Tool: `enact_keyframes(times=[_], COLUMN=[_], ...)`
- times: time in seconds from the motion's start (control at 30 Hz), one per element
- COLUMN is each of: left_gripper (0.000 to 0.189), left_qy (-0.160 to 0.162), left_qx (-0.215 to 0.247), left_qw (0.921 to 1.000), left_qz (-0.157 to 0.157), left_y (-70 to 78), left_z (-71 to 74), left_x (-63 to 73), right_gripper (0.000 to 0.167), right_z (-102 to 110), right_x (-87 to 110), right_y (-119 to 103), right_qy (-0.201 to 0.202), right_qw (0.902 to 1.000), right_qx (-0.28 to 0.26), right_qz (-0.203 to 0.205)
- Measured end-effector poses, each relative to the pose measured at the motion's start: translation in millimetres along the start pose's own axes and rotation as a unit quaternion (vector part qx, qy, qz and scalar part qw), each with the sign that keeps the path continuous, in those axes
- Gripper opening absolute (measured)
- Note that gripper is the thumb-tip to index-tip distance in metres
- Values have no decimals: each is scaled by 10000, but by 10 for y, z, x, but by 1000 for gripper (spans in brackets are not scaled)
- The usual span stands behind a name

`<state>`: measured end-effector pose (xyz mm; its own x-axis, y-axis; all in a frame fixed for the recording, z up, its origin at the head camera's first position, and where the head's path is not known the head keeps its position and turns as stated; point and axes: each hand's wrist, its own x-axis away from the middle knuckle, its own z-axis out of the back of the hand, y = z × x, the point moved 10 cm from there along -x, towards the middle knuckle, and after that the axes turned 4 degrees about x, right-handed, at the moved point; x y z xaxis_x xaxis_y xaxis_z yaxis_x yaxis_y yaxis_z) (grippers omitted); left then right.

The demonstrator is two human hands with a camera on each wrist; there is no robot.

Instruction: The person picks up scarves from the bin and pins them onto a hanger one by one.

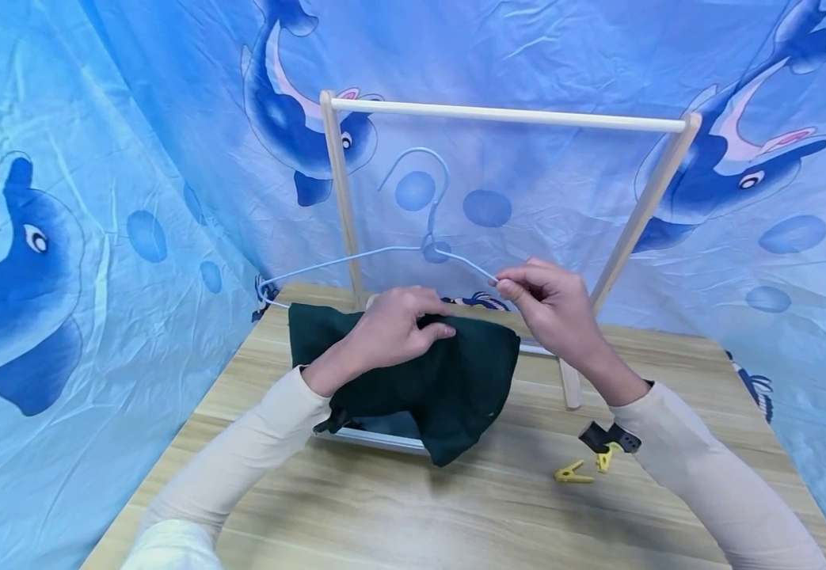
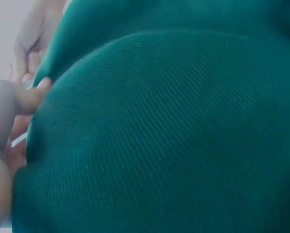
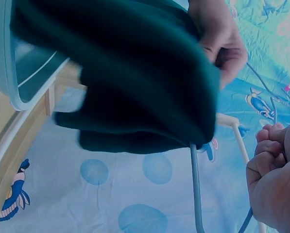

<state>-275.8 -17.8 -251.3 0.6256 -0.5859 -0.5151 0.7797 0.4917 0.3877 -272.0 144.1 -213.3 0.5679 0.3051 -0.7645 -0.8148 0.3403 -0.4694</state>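
A light blue wire hanger [image 1: 384, 250] is held up over the table, its hook pointing upward. My right hand [image 1: 551, 305] pinches its right shoulder between thumb and fingers. Dark green ribbed cloth [image 1: 470, 380] hangs folded over the hanger's lower bar, which shows below the cloth in the right wrist view as a bare length of wire [image 3: 196, 189]. At the cloth's top edge my left hand [image 1: 401, 324] grips it, the thumb on the near face. Green fabric [image 2: 159, 131] fills most of the left wrist view.
Behind the hands stands a wooden rack with a white top rail [image 1: 512, 116]. A white-rimmed container [image 1: 377, 441] sits under the cloth, partly hidden, with dark material inside. Yellow clothespins [image 1: 572, 473] lie on the wooden table [image 1: 413, 522] at right. A blue dolphin-print curtain surrounds the table.
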Motion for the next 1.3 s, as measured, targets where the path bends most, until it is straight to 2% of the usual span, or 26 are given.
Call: enact_keyframes(times=[0.1, 0.17, 0.27, 0.33, 0.43, 0.57, 0.7, 0.83, 0.97, 1.1, 1.3], left_gripper=[17, 17, 18, 18, 17, 18, 21, 22, 21, 18, 17], left_qy=[350, 498, 543, 479, 258, -116, -401, -545, -606, -556, -302], left_qx=[398, 501, 358, 152, -206, -446, -510, -512, -333, -169, -347], left_qw=[9973, 9933, 9878, 9864, 9888, 9910, 9892, 9873, 9876, 9908, 9956], left_qz=[517, 919, 1416, 1567, 1456, 1255, 1317, 1401, 1408, 1220, 816], left_y=[-82, -139, -184, -187, -142, -80, -82, -121, -163, -163, -38], left_z=[116, 169, 207, 198, 138, 10, -108, -193, -249, -268, -169], left_x=[-30, -56, -102, -141, -214, -280, -303, -300, -274, -246, -153], right_gripper=[18, 17, 16, 15, 16, 17, 17, 15, 14, 14, 12], right_z=[-38, -62, -87, -91, -81, -64, -50, -38, -29, -27, -23], right_x=[1, 2, -1, -8, -24, -53, -80, -98, -104, -104, -89], right_y=[4, 4, -17, -35, -67, -89, -101, -109, -107, -96, -42], right_qy=[-68, -111, -147, -141, -85, -11, 41, 82, 126, 135, 88], right_qw=[10000, 9999, 9998, 9998, 9999, 9999, 10000, 10000, 9999, 9997, 9993], right_qx=[-68, -110, -142, -120, -87, -91, -84, -17, 30, 84, 183], right_qz=[-15, -36, -29, -5, 49, 54, 2, -46, -95, -180, -300])
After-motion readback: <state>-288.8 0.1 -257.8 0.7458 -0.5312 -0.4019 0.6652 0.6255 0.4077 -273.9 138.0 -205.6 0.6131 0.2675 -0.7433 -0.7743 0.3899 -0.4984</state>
